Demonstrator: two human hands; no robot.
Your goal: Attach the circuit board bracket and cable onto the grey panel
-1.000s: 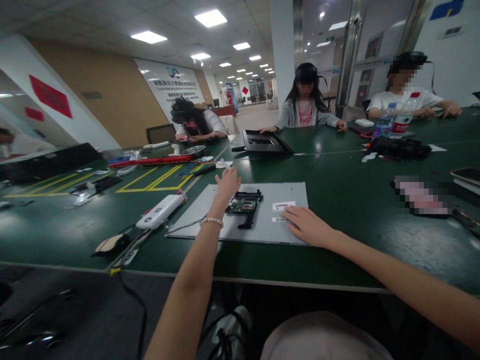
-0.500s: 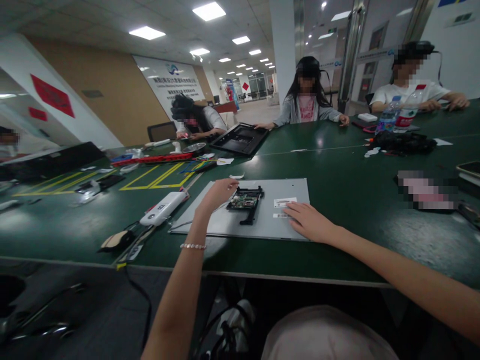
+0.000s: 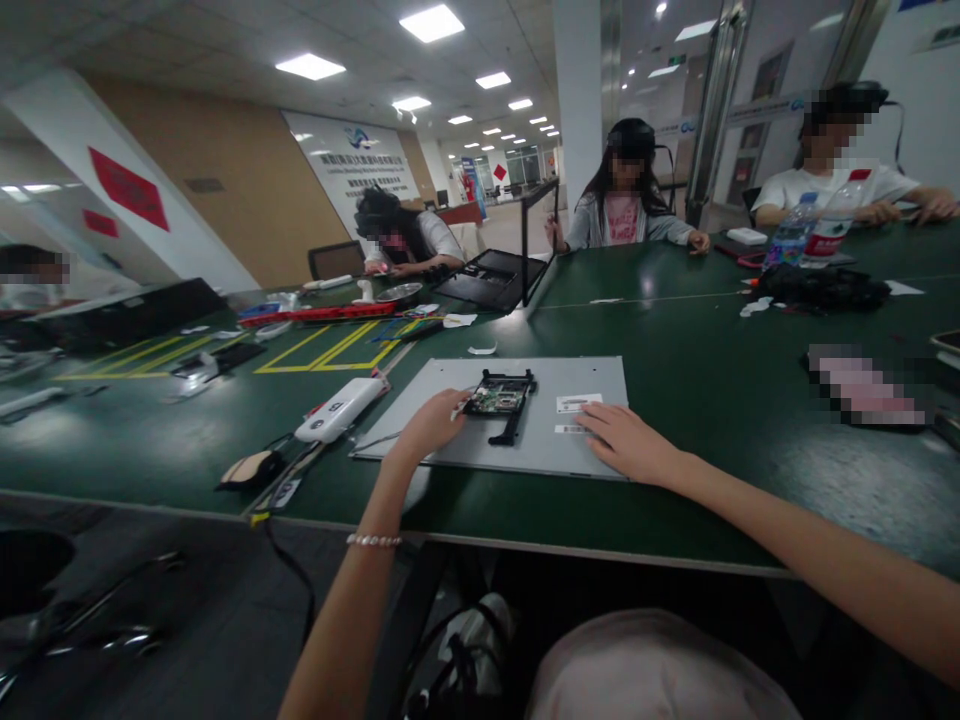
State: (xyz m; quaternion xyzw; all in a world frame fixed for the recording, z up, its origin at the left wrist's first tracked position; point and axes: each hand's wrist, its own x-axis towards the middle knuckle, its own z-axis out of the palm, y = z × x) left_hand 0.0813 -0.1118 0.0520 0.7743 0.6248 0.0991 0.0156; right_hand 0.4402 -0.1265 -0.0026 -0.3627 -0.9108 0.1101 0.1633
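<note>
A flat silver-grey metal panel (image 3: 420, 385) lies on the table in front of me. On its middle sits a green circuit board (image 3: 499, 397) in a black plastic bracket (image 3: 507, 430), one arm of which extends towards me. My left hand (image 3: 433, 425) is at the board's left edge, fingers bent together; what they pinch, if anything, is too small to make out. A thin cable (image 3: 382, 437) runs over the panel's left side towards that hand. My right hand (image 3: 630, 442) rests flat on the panel's right part, fingers stretched beside two white labels (image 3: 576, 402).
Left of the panel are a white power strip (image 3: 340, 410) and a computer mouse (image 3: 251, 470). Across the table (image 3: 697, 380), one person holds up a thin black frame (image 3: 526, 240) near a black casing (image 3: 480, 280). Bottles (image 3: 831, 225) and a phone (image 3: 866, 385) lie to the right.
My left hand has moved from the board's upper left corner down to its left edge. My right hand stays in place. The person opposite has raised a thin black frame off the casing.
</note>
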